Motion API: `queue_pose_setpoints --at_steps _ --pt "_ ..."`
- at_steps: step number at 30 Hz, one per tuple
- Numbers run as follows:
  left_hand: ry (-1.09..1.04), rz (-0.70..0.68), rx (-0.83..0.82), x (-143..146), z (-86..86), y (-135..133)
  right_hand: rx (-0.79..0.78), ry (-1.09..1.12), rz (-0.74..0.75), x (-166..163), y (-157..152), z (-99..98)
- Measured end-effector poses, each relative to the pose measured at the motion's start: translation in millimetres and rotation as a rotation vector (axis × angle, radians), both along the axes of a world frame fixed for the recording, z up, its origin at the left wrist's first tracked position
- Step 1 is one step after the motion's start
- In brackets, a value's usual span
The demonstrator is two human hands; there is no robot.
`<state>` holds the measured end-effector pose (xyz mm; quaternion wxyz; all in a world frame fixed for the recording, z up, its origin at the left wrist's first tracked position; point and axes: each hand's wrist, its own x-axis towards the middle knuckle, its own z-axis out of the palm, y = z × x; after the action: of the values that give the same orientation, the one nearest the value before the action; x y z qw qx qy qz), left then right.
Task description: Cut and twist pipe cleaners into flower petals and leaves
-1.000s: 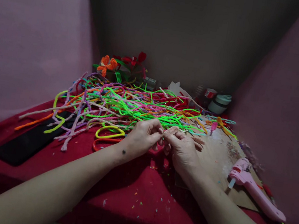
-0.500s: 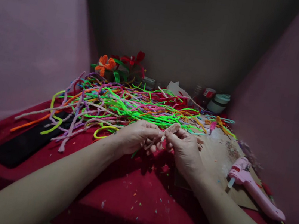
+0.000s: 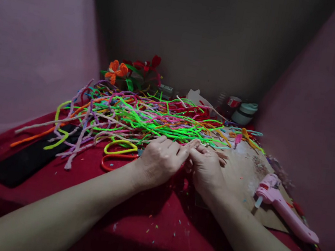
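In front of the heaped stems (image 3: 157, 129), the left hand (image 3: 162, 159) has rolled knuckles-up, seemingly pinching the pale strip (image 3: 196, 142) between it and the right hand (image 3: 208, 167), clamped there too, which suggests twisting.

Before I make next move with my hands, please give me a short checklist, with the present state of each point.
1. Pale piece held by right hand: ok, pinched in its fingers.
2. Left hand gripping the piece: cannot tell; its fingertips are hidden.
3. Scissors apart from the fingers: ok, they lie beyond the left wrist.
4. Pink glue gun clear of both hands: ok, it lies to their right.
5. Glue gun cool: cannot tell from a picture.
6. Cloth free of scraps: not ok, small bits lie on it.
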<state>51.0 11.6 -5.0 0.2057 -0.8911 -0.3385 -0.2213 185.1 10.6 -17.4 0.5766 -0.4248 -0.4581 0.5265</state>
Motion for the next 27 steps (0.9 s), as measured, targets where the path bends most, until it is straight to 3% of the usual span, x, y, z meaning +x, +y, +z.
queue_pose_setpoints --at_steps 2,4,7,10,15,20,27 --pt "-0.042 0.002 -0.029 0.0 2.8 0.1 -0.014 0.071 0.046 0.1 0.9 -1.0" --pt "-0.246 -0.001 -0.196 -0.2 7.8 2.7 0.010 0.033 0.063 1.4 1.5 -0.2" --pt "-0.539 -0.114 -0.681 -1.1 16.0 8.0 0.052 -0.144 -0.006 4.0 2.2 2.7" --pt "-0.564 -0.148 -1.047 -2.4 20.0 11.3 0.132 -0.278 -0.063 5.3 3.0 4.8" --pt "-0.629 0.047 -1.170 -2.7 18.2 10.9 0.169 -0.278 -0.054 4.5 2.5 7.4" --pt "-0.667 0.034 -1.224 -1.5 18.8 6.7 0.170 -0.190 0.075 5.1 1.9 8.8" --pt "-0.729 0.038 -1.360 4.2 18.1 -0.2 0.206 -0.212 -0.011 8.1 2.3 7.4"
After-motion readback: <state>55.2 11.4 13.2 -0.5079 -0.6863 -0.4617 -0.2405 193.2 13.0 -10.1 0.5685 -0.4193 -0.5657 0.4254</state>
